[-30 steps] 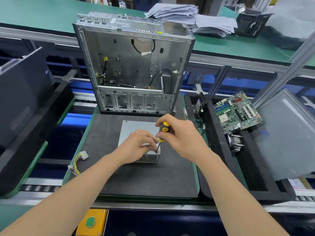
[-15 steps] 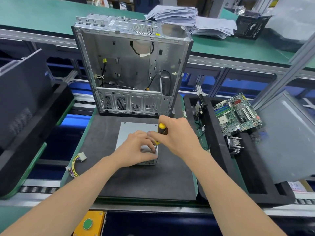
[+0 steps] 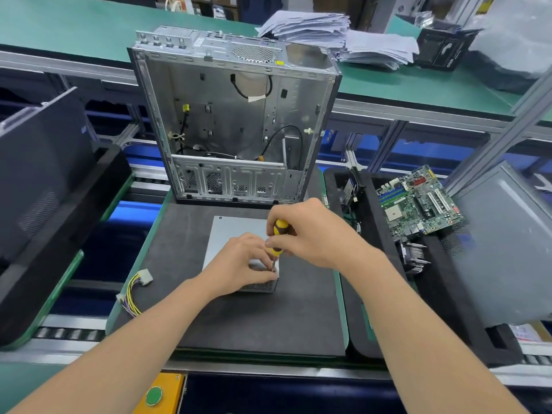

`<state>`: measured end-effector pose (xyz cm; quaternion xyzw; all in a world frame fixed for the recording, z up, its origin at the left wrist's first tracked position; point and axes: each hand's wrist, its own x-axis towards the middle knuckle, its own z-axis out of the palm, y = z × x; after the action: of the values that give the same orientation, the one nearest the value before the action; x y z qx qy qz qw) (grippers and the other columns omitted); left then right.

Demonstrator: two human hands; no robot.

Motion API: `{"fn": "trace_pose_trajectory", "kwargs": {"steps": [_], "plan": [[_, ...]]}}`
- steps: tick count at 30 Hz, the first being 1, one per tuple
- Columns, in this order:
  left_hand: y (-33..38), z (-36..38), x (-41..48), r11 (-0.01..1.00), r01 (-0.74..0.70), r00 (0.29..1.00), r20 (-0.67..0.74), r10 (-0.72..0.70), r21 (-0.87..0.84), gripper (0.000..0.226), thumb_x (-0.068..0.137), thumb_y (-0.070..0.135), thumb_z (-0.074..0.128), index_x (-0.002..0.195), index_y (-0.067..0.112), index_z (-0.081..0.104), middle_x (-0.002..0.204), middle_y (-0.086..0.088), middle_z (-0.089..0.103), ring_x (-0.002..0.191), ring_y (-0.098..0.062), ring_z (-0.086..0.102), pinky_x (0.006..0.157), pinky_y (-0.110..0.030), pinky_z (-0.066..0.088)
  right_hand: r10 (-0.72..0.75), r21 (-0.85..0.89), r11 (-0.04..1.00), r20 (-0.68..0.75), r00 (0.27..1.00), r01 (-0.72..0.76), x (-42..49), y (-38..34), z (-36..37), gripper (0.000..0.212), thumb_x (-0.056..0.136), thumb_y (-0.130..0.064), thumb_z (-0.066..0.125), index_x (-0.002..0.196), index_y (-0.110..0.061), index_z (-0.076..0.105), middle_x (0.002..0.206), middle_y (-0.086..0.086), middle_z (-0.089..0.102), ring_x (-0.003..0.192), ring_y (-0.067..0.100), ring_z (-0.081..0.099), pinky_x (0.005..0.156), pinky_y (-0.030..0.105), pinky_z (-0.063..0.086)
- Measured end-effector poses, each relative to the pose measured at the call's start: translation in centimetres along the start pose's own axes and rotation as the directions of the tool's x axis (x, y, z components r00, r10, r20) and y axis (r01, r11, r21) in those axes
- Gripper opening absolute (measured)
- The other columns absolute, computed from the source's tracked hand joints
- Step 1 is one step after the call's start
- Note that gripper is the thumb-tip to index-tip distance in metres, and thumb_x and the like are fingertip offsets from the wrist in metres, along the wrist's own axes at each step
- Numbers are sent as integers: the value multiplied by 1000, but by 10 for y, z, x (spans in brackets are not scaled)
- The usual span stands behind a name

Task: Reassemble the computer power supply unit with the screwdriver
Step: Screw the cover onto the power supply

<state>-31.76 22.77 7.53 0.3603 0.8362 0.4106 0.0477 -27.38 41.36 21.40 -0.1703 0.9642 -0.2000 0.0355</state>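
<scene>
The grey metal power supply unit (image 3: 234,234) lies flat on the black foam mat (image 3: 254,321) in front of me. My right hand (image 3: 313,234) grips the yellow-and-black screwdriver (image 3: 277,237) upright, its tip down at the unit's near right corner. My left hand (image 3: 239,264) lies on the unit's near end, its fingertips pinched around the screwdriver's shaft near the tip. The screw itself is hidden by my fingers. The unit's yellow wire bundle with a white connector (image 3: 136,289) trails off the mat's left edge.
An open, empty computer case (image 3: 233,115) stands upright at the mat's far edge. A black tray on the right holds a green motherboard (image 3: 418,201) and a heatsink (image 3: 413,256). A dark side panel (image 3: 41,174) leans at left. A yellow box with a green button (image 3: 155,394) sits below.
The screwdriver has tilted more upright and its tip sits lower at the unit's corner. My left fingers have closed in around the shaft. The view has shifted slightly.
</scene>
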Motion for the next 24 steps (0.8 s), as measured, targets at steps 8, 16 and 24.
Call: {"fn": "trace_pose_trajectory", "kwargs": {"steps": [8, 16, 24], "plan": [[1, -1, 1, 1000, -3, 1000, -21, 3, -16, 13, 74, 25, 93, 77, 20, 81, 96, 20, 72, 103, -1, 60, 88, -15, 43, 310, -288, 868, -320, 895, -404, 8, -21, 28, 58, 103, -52, 52, 60, -21, 28, 59, -3, 29, 64, 32, 43, 61, 35, 29], [3, -4, 1, 999, 31, 999, 13, -31, -16, 12, 75, 27, 92, 78, 25, 81, 100, 16, 72, 106, -3, 59, 88, -17, 45, -121, -199, 962, 295, 948, 185, 0, -9, -18, 24, 90, -6, 60, 97, -27, 69, 106, -9, 57, 97, 16, 56, 77, 41, 51], [5, -4, 1, 1000, 12, 1000, -3, -12, -11, 11, 74, 20, 91, 78, 21, 81, 95, 22, 71, 104, 4, 57, 89, -8, 38, 197, -175, 967, 44, 979, -186, 13, -13, 3, 21, 98, -34, 62, 86, -16, 60, 81, 3, 54, 77, 28, 60, 58, 35, 46]]}}
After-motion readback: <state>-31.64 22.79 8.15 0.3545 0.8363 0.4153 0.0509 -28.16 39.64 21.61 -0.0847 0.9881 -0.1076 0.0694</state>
